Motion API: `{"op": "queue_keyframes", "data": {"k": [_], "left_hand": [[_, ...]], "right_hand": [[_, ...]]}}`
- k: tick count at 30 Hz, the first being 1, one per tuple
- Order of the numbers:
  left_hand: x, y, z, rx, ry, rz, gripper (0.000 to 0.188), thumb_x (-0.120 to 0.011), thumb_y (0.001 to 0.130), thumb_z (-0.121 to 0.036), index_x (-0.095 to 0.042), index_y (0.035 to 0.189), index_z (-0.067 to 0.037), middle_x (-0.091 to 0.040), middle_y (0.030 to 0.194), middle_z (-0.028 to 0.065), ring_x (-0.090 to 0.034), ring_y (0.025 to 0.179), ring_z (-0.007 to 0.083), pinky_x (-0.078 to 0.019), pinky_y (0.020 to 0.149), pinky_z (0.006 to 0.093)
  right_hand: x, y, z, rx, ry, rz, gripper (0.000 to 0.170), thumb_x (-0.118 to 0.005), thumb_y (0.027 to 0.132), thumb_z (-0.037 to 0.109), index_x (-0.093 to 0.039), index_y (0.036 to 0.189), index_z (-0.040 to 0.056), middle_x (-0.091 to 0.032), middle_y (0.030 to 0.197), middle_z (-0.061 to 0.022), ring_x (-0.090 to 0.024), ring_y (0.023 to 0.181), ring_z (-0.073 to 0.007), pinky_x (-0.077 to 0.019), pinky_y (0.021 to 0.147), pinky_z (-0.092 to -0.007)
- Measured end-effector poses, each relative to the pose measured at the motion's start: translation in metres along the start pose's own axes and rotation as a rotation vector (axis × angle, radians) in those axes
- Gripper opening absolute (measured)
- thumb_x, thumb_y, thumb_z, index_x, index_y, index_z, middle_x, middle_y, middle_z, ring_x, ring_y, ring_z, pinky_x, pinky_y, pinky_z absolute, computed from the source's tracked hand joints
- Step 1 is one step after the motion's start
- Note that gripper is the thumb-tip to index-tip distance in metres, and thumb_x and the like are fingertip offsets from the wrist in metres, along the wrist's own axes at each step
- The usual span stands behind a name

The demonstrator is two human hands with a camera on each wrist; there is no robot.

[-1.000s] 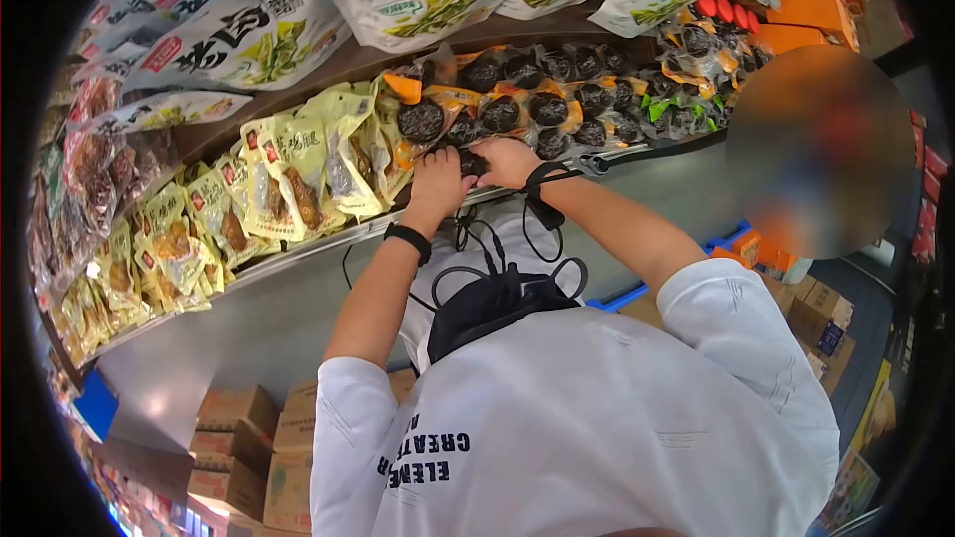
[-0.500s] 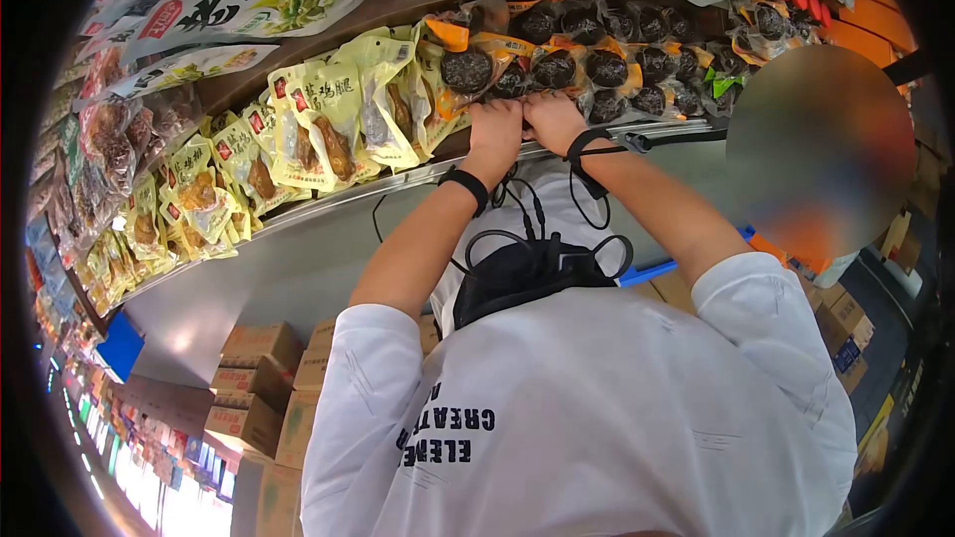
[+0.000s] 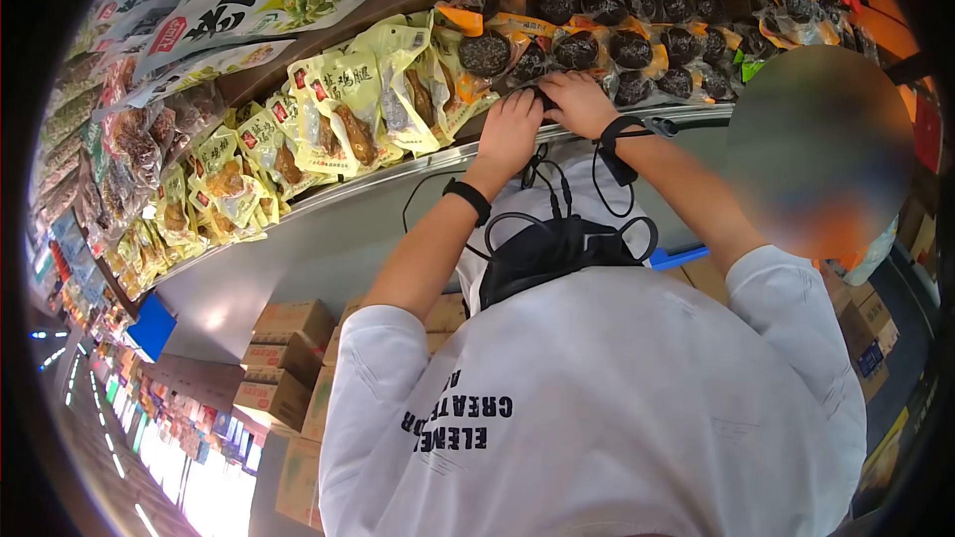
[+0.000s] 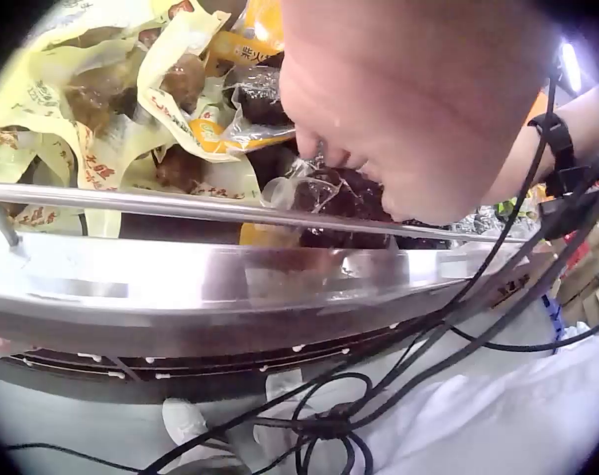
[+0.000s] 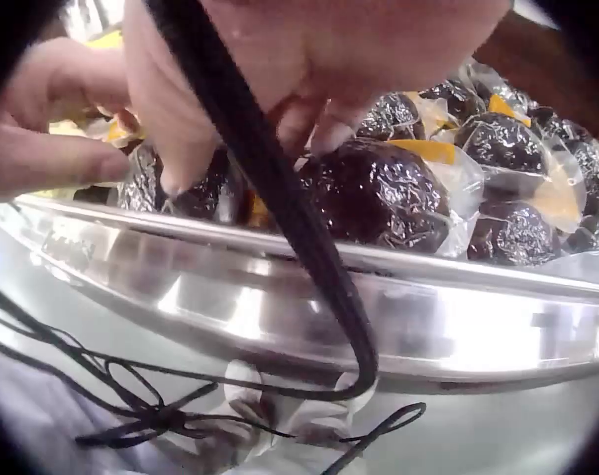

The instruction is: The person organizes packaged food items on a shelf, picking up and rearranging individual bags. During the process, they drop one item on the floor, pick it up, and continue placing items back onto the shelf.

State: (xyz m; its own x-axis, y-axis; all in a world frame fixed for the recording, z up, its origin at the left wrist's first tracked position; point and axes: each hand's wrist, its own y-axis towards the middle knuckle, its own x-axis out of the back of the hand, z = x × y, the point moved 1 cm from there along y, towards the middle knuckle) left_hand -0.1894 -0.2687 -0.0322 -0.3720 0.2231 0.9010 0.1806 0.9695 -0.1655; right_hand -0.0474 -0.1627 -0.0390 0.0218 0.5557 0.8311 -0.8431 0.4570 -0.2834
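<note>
Both hands are side by side at the shelf's front edge. My left hand (image 3: 511, 131) holds a dark vacuum-packed food pack (image 4: 344, 203) with curled fingers, just behind the metal rail. Close beside it, my right hand (image 3: 582, 104) grips the same glossy dark pack (image 5: 215, 193), its thumb over the near face. In the right wrist view, the left hand (image 5: 57, 114) reaches in from the left with its thumb toward the pack. Another round dark pack (image 5: 379, 198) lies under the right fingertips. The fingers hide much of the held pack.
Yellow chicken-leg bags (image 3: 348, 109) stand to the left. Rows of dark round packs (image 3: 632, 50) fill the shelf behind and to the right. A metal rail (image 4: 131, 203) runs along the front. Black cables (image 4: 329, 421) hang near the body. Cardboard boxes (image 3: 279, 368) stand below.
The head view has swung, so shelf and hands appear farther right and higher. Both hands stay together at the same part of the shelf edge, on the dark packs.
</note>
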Motion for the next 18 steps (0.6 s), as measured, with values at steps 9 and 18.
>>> {"op": "queue_keyframes", "data": {"k": [9, 18], "left_hand": [[0.0, -0.006, 0.002, -0.015, -0.172, 0.062, 0.061, -0.06, 0.084, -0.023, -0.039, 0.133, 0.007, -0.04, 0.14, 0.0267, -0.039, 0.131, 0.039, -0.0347, 0.108, 0.0435], [-0.004, 0.018, 0.017, 0.053, -0.376, 0.205, 0.059, -0.06, 0.082, -0.019, -0.041, 0.131, 0.007, -0.043, 0.136, 0.0285, -0.042, 0.126, 0.042, -0.0364, 0.106, 0.0419]], "right_hand": [[-0.013, -0.013, 0.012, 0.06, 0.065, -0.068, 0.048, -0.065, 0.073, 0.011, -0.056, 0.119, -0.0005, -0.057, 0.115, -0.0127, -0.057, 0.105, -0.0314, -0.0457, 0.089, -0.0412], [-0.017, 0.018, -0.002, -0.049, 0.136, 0.135, 0.033, -0.064, 0.076, 0.013, -0.06, 0.106, -0.0009, -0.06, 0.106, -0.0166, -0.062, 0.097, -0.0348, -0.0508, 0.083, -0.0423]]}}
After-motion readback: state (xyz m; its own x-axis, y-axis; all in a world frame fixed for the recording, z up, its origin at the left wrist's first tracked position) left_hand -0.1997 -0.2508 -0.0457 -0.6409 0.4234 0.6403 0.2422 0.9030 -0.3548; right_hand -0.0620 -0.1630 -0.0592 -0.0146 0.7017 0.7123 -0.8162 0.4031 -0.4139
